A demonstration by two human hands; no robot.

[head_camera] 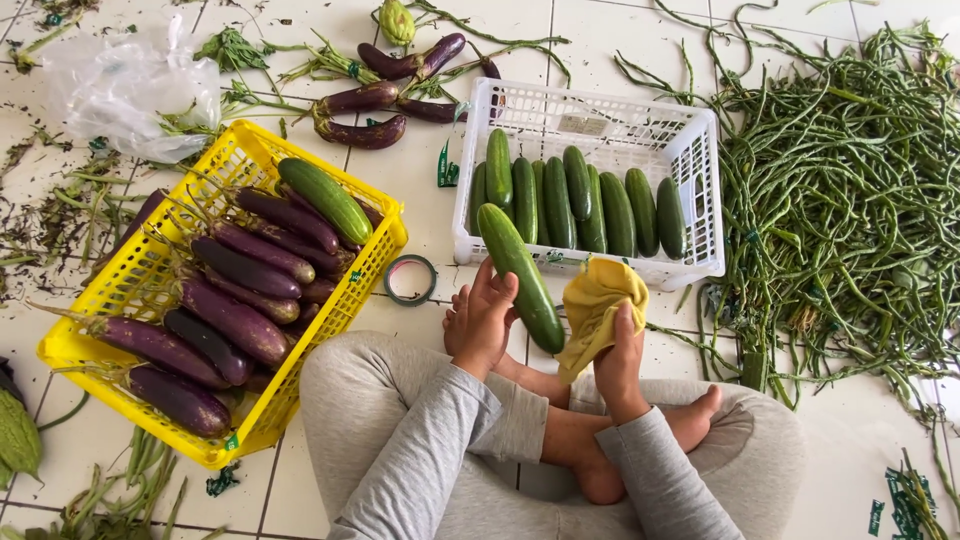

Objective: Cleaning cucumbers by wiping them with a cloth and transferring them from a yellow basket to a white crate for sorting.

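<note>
just the one head cam, looking almost straight down from above the seated person's lap onto the tiled floor; close enough that knees fill the bottom edge; far edge tops out past the white crate; no second view to compare

White tiled floor strewn with vegetables and trimmings

The tiled floor carried a yellow basket at the left and a white crate at the middle, well apart. Between them lay a roll of tape. Loose aubergines lay near the top edge, a crumpled clear plastic bag at top left, and a big heap of long beans spread over the right side. Green scraps littered the left tiles.
</note>
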